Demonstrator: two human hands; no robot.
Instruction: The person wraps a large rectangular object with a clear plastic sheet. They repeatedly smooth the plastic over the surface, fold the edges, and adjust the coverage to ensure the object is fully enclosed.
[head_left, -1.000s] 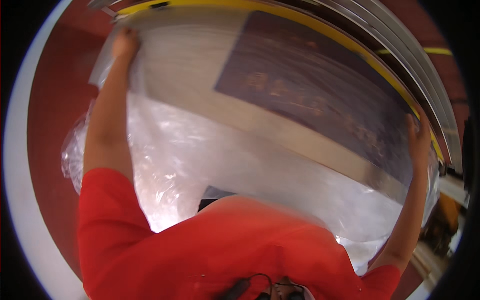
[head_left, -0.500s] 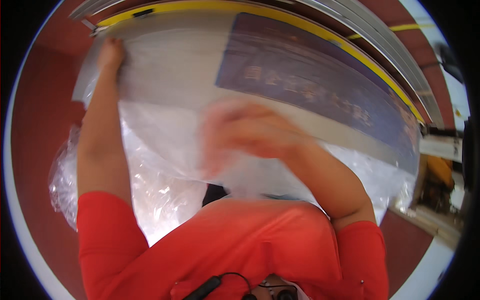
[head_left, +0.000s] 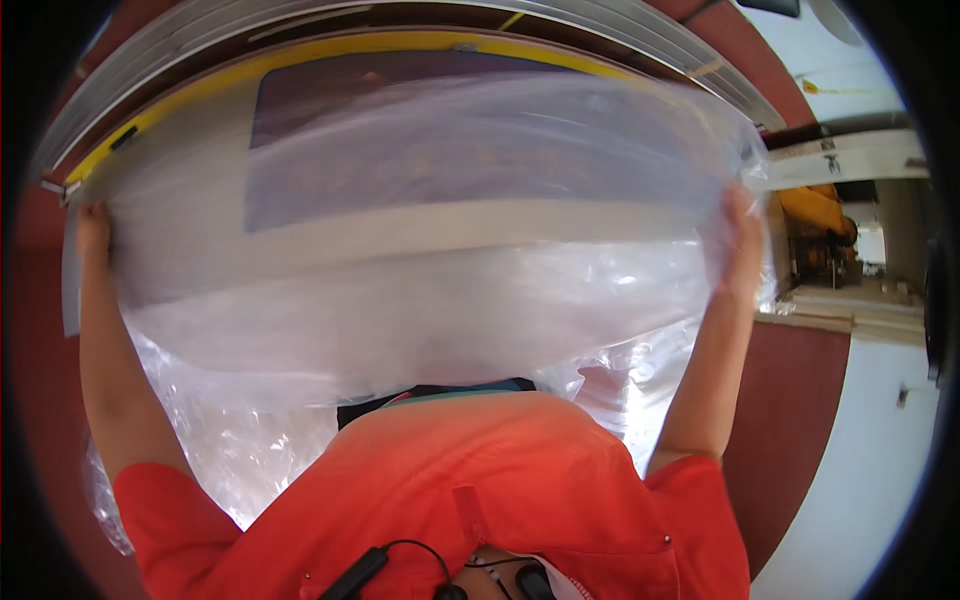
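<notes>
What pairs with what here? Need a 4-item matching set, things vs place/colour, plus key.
Things
1. Left hand
2. Right hand
3. Long curved strip at the far side
4. Large rectangle

Place or colour
A. Purplish, with a blue edge
B. At the right side of the clear plastic sheet
C. Yellow
D. Near the picture's left edge

Pairs: 1-D, 2-B, 3-C, 4-A

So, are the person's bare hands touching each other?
No, the bare left hand and bare right hand are at opposite sides of the clear plastic sheet.
</notes>
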